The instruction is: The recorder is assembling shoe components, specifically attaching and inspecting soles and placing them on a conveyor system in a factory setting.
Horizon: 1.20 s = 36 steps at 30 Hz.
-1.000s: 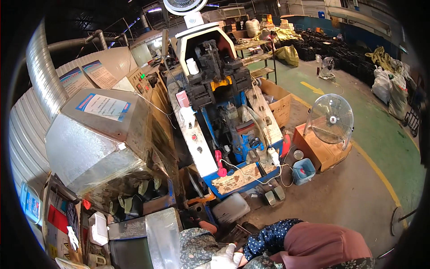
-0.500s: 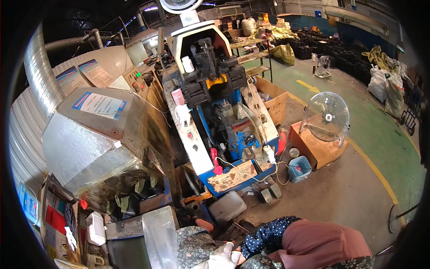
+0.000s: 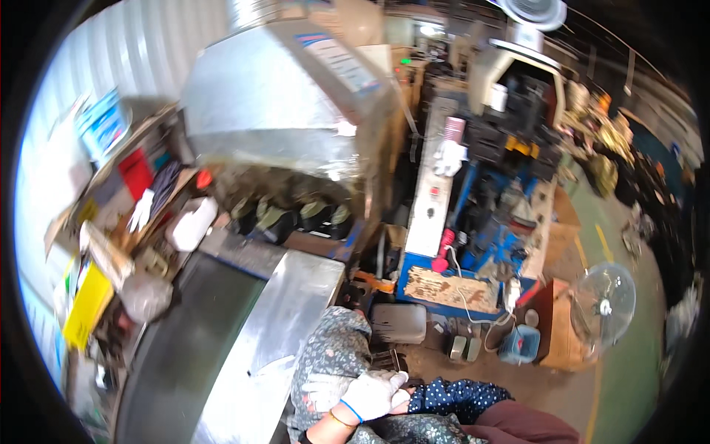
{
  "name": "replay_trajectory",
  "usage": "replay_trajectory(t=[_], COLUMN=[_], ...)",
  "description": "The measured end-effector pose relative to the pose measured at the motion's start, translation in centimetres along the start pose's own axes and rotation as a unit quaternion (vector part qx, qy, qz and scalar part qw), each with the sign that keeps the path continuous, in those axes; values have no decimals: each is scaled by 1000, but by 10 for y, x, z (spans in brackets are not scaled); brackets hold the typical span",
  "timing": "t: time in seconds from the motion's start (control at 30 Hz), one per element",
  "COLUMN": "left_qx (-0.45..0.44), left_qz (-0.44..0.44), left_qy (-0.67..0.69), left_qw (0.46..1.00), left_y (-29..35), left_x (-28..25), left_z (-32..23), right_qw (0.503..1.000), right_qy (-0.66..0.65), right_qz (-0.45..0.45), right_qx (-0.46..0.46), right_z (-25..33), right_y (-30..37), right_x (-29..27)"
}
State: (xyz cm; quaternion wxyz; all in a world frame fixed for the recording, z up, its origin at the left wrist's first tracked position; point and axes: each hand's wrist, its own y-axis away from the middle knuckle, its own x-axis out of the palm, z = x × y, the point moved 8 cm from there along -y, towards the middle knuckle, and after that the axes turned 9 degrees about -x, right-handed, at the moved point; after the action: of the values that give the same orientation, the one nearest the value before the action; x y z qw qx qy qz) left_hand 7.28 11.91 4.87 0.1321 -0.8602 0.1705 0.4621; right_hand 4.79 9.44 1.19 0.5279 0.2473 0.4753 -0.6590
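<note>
My left hand (image 3: pixel 372 394), in a white glove with a blue band at the wrist, lies across my right wrist (image 3: pixel 400 403) and seems closed around it. The right arm comes in from the right in a navy polka-dot sleeve (image 3: pixel 458 397). Past the left hand, a white-gloved hand (image 3: pixel 322 391), apparently my right hand, rests with its fingers spread on dark floral cloth (image 3: pixel 333 344) over my leg. No tool or workpiece shows in either hand. Motion blur softens the finger outlines.
At left stand a dark conveyor belt (image 3: pixel 185 348), a sheet-metal surface (image 3: pixel 274 318) and a metal hood (image 3: pixel 266 96) over several dark pieces with green tops. A cluttered shelf (image 3: pixel 140 177) lines the wall. Ahead is a blue-framed machine (image 3: pixel 451 292); right, a fan (image 3: pixel 605 307) and blue bucket (image 3: pixel 519 344).
My view has swung left, so the machine and fan sit further right and more of the belt and shelf shows. My hands stay crossed on my lap; the left forearm now shows.
</note>
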Motion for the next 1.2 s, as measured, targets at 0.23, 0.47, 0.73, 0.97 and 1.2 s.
replay_trajectory(t=[0.23, 0.47, 0.73, 0.97, 1.2], left_qx=[-7, -18, 29, -78, -323], left_qz=[-3, 15, 101, -89, -370], left_qy=[16, 36, 169, 633, 589], left_qw=[1000, 999, 980, 765, 642], left_y=[13, 14, 22, 61, 92], left_x=[4, 9, -8, -113, -18], left_z=[10, 10, 16, 178, 402], right_qw=[1000, 999, 999, 994, 978], right_qy=[-2, -1, -2, -10, -111], right_qz=[15, 22, 31, 83, 140], right_qx=[-19, -27, -41, -77, -112], right_z=[6, 9, 11, 4, -43], right_y=[-17, -20, -28, -48, -101], right_x=[10, 12, 14, 12, -9])
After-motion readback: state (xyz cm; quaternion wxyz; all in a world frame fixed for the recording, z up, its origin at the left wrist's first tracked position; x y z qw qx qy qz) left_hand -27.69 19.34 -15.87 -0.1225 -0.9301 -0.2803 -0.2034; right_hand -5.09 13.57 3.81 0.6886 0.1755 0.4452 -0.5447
